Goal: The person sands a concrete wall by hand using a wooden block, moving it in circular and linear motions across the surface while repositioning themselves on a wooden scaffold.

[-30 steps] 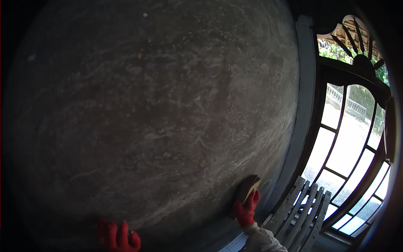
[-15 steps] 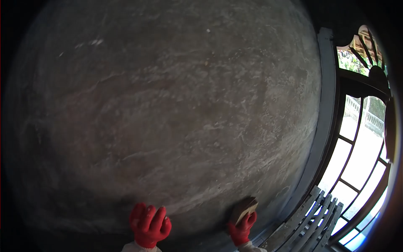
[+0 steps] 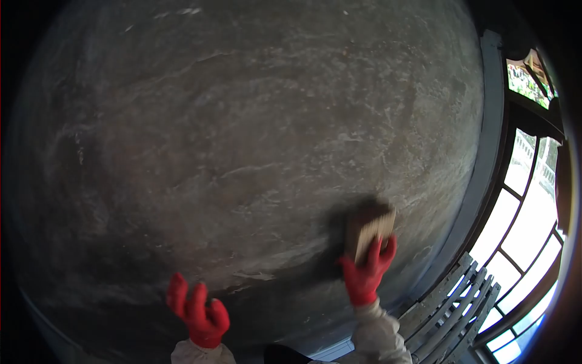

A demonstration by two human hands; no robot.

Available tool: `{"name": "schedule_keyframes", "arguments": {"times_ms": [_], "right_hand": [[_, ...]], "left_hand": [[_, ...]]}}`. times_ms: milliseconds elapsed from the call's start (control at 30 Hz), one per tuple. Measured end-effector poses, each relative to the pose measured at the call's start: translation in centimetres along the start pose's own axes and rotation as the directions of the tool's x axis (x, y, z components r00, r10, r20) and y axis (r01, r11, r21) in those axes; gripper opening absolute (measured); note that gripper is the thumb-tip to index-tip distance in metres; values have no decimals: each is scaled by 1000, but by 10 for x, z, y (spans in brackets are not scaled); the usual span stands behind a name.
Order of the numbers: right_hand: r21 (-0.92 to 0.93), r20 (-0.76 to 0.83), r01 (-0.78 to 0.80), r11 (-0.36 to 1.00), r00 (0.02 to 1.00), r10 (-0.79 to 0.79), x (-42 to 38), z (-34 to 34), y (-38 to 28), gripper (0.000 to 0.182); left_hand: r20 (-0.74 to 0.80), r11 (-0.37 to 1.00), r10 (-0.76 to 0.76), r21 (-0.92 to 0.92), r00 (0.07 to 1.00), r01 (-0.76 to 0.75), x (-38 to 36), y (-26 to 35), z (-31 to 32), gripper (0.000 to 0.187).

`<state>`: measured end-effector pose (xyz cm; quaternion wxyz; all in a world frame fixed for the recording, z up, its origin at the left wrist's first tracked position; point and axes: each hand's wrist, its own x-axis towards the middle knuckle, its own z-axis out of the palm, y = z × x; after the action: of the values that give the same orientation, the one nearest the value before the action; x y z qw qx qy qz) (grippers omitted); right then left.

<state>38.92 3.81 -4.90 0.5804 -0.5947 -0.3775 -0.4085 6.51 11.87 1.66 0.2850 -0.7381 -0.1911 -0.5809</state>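
A wooden block [image 3: 365, 229], pale on its lit side and dark on the other, is gripped in my right hand [image 3: 367, 278], which wears a red glove. The block lies close against the rough grey wall [image 3: 242, 133] at the lower right and casts a dark shadow beside it. My left hand [image 3: 201, 314], gloved in red too, is raised at the lower left in front of the wall. Its fingers are apart and slightly bent, with nothing in them.
To the right, a grey upright frame [image 3: 474, 176] edges the wall next to a bright window with dark bars [image 3: 520, 200]. Below it stands a slatted wooden bench or chair [image 3: 451, 306], near my right forearm. A pale strip [image 3: 333, 352] runs along the wall's foot.
My right hand has moved up and a little right along the wall with the wooden block. My left hand has shifted slightly left, its fingers more spread. The view has tilted somewhat downward.
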Motion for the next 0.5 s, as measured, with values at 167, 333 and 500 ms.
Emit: {"name": "schedule_keyframes", "arguments": {"times_ms": [167, 333, 500], "right_hand": [[52, 192, -72, 996, 980, 60, -137, -15, 23, 116], [39, 45, 65, 997, 997, -67, 9, 1, -43, 105], [0, -15, 58, 998, 998, -58, 86, 9, -90, 99]], "left_hand": [[-35, 928, -352, -142, 935, 344, -18, -16, -11, 44], [32, 928, -364, -78, 931, 365, -21, -19, -16, 47], [-4, 895, -414, -185, 910, 406, -18, -9, -22, 47]]}}
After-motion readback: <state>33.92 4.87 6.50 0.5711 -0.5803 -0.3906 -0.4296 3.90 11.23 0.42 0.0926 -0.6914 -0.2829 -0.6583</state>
